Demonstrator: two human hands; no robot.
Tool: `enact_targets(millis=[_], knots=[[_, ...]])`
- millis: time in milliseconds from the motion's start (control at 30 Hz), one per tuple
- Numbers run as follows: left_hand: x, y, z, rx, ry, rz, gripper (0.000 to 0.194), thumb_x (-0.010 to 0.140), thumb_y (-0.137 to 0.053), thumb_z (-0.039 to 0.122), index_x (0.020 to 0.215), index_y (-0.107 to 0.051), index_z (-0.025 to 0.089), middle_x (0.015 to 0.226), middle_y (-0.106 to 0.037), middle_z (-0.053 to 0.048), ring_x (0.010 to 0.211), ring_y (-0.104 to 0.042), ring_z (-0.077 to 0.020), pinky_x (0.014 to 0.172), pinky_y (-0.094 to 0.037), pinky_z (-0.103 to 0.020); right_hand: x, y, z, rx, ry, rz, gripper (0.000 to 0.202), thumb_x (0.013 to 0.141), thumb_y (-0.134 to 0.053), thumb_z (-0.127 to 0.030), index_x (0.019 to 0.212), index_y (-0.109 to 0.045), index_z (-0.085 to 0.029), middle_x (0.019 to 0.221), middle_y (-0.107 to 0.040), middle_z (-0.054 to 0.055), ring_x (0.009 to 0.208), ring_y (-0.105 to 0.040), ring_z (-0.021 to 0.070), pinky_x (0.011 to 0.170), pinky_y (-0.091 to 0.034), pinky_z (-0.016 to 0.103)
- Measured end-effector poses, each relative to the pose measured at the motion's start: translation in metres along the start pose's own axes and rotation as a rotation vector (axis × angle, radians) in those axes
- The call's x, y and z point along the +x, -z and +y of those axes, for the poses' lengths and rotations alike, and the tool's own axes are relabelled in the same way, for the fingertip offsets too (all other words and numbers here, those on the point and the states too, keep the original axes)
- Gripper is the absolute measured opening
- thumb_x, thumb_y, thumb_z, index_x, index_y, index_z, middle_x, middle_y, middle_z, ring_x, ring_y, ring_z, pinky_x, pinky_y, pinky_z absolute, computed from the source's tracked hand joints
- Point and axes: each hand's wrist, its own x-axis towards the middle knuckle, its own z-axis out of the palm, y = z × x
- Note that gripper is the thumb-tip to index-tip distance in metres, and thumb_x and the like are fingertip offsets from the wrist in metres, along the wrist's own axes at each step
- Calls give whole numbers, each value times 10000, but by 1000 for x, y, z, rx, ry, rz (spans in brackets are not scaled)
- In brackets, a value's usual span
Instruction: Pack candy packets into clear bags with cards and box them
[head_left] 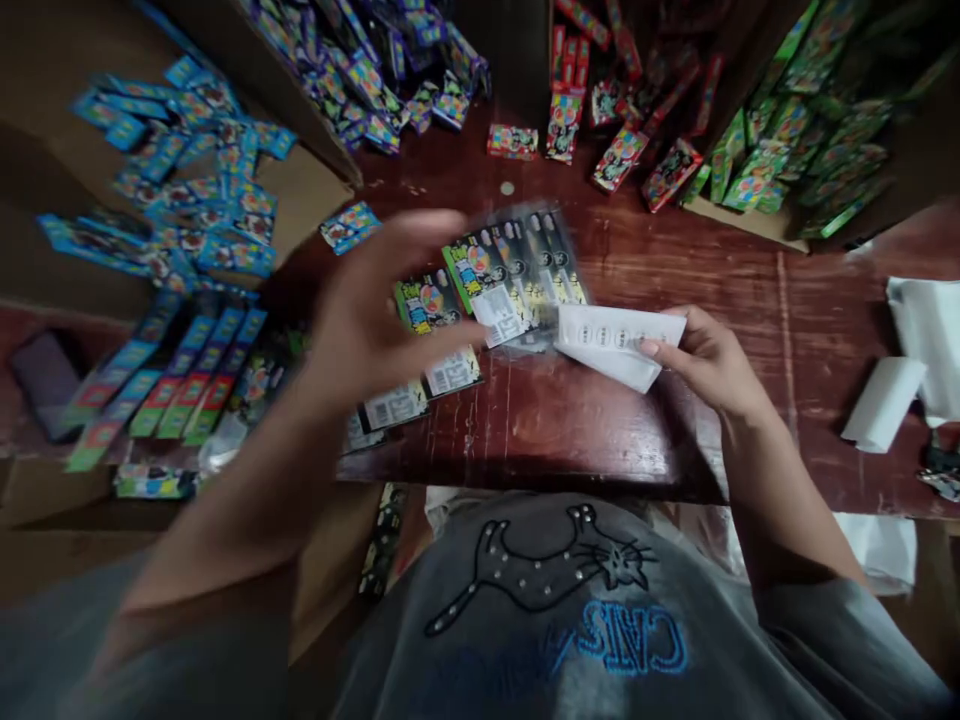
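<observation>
My right hand (709, 362) pinches a folded white strip with a row of small round printed stickers (611, 335). The strip's left end reaches the edge of a clear-wrapped pack (517, 270) of dark, green and yellow printed packets with a white barcode label. My left hand (379, 320), blurred, is raised over the left packs with thumb and fingers spread, and nothing shows between them. Partly beneath it lie more dark packs (457, 372) with white barcode labels, on the red-brown wooden table (555, 430).
Cardboard boxes at the back hold blue (217, 190), purple (375, 70) and green packets (802, 140); red packets (619, 155) lie between. Multicoloured stacks (199, 370) and a dark phone-like object (46, 385) are left. White rolled paper (885, 403) lies right.
</observation>
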Motion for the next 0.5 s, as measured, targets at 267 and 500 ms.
enact_targets(millis=[267,500], knots=[[11,-173,31,-462,331,-151,386,917,-787,253,1288,-685,223,1206,-782,-45,1020,-737,-190,928,-589,-337,-41,4,-6,62,-92,131,422,809,-903,-589,896,-680,-242,800,-708,-13,673,-592,134,615,-506,264],[2,-186,32,-616,434,-177,442,872,-829,284,1287,-693,215,1156,-792,-56,976,-741,-172,840,-569,-279,-45,11,14,2,-6,151,340,832,-897,-544,902,-744,-249,847,-722,-12,729,-601,129,689,-501,264]])
